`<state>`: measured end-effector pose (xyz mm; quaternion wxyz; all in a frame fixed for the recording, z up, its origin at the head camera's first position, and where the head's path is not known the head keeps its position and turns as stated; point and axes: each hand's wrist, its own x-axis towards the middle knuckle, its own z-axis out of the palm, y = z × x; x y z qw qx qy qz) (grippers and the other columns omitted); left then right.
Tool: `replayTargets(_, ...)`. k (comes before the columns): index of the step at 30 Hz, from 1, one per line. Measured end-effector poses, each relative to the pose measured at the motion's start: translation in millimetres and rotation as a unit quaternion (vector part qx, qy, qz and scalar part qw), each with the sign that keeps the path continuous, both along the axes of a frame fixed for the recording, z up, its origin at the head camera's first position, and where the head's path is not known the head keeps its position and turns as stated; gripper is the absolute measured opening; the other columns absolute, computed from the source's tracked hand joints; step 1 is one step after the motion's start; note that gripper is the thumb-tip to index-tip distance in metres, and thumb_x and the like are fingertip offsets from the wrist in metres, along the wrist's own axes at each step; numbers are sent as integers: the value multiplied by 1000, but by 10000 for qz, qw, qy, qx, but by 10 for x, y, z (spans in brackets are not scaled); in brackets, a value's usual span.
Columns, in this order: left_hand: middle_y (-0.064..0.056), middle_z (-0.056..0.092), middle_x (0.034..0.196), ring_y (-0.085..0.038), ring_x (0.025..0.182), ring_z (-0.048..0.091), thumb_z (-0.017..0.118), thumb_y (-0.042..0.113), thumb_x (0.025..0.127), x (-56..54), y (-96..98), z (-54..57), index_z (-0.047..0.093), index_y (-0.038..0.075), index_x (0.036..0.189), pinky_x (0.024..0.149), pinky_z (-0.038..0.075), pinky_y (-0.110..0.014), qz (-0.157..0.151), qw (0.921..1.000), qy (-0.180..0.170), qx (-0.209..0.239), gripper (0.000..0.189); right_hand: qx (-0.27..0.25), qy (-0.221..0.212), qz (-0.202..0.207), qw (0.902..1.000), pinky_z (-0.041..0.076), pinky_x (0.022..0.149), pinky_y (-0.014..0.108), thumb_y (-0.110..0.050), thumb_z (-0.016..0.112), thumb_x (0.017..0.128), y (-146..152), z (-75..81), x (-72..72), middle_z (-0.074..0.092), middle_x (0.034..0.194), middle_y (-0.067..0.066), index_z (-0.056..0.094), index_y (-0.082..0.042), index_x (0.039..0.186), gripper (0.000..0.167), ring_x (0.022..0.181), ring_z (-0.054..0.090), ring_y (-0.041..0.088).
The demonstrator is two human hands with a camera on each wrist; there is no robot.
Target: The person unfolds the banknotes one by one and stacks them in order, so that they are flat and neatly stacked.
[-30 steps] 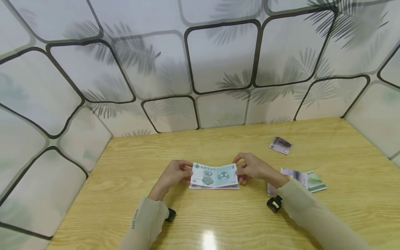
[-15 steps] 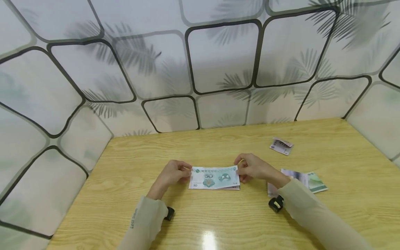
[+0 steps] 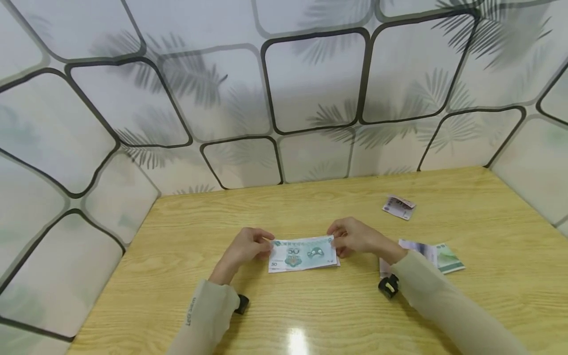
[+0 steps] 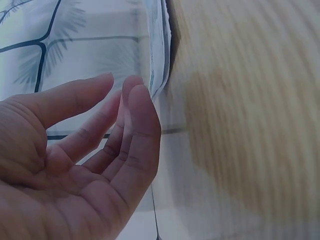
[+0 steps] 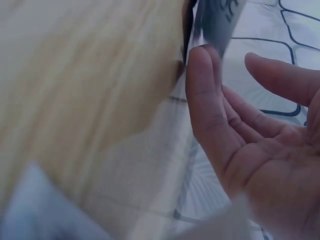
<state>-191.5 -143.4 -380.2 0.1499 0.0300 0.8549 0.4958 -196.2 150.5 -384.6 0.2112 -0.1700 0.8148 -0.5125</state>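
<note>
A green 50 banknote [image 3: 301, 254] lies over another banknote [image 3: 279, 270], whose edge shows at the lower left and right corner. At its left end is my left hand [image 3: 248, 248]; in the left wrist view the fingertips reach the edge of the notes [image 4: 160, 50], while the thumb stands apart. My right hand [image 3: 357, 238] is at the right end, its fingers overlapping the top note's upper corner. In the right wrist view the fingertips [image 5: 202, 55] are right at the note [image 5: 217, 25], with the thumb away from it.
On the wooden table [image 3: 199, 217], a creased purple 5 banknote [image 3: 398, 208] lies at the back right. A purple note [image 3: 421, 250] and a green note [image 3: 450, 259] overlap beside the right forearm, which partly covers them. A patterned cloth wall [image 3: 317, 84] encloses the table.
The green 50 note has settled flatter onto the note beneath, its left end coming lower. My right hand has shifted slightly left; the left hand has hardly moved.
</note>
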Motion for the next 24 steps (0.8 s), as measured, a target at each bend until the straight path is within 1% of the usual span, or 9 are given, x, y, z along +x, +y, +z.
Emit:
replayTargets(3,-11,68,85,-15,70,63,63,-4,96,3,-7,4,69,-9,116,65,59,-28,14,10000,-19,22,21,34,330,62,9994,62,68,38,8,60,96,44,28,-25,65,94,19,54,19,117,25,74,66,20)
replayTargets(7,-12,67,87,-15,70,62,64,-3,96,-1,-2,34,68,-9,118,65,58,-28,-93,9999,28,64,23,54,548,3,9985,62,69,40,5,60,97,154,114,-57,66,93,20,56,18,118,26,75,65,21)
replayTargets(12,-14,65,90,-16,72,64,66,-1,97,2,62,48,67,-10,119,67,60,-30,-255,9993,35,274,25,33,495,-203,9986,61,72,40,2,58,99,323,228,-55,66,90,18,57,17,119,24,77,65,22)
replayTargets(15,-14,64,92,-18,74,65,65,1,98,0,93,39,66,-10,121,67,60,-30,-354,9988,43,341,25,31,501,-264,9984,62,73,42,2,57,100,416,260,-38,65,87,17,56,17,117,23,78,67,26)
replayTargets(18,-15,65,94,-21,78,67,65,2,98,-7,124,32,65,-10,121,68,60,-32,-488,9979,78,430,26,103,494,-344,9981,62,74,44,1,57,101,500,290,-5,65,89,17,57,17,118,23,81,68,29)
replayTargets(21,-15,65,95,-22,81,68,65,3,97,-13,164,35,65,-9,121,71,60,-32,-616,9963,100,595,27,169,489,-413,9978,62,75,43,0,57,102,573,311,26,66,91,18,57,17,119,24,83,68,31)
replayTargets(24,-14,65,94,-21,82,68,63,3,98,-18,216,52,65,-10,120,72,60,-31,-813,9945,178,638,26,196,503,-464,9975,62,74,41,0,58,101,642,313,44,67,93,18,57,17,119,24,83,69,31)
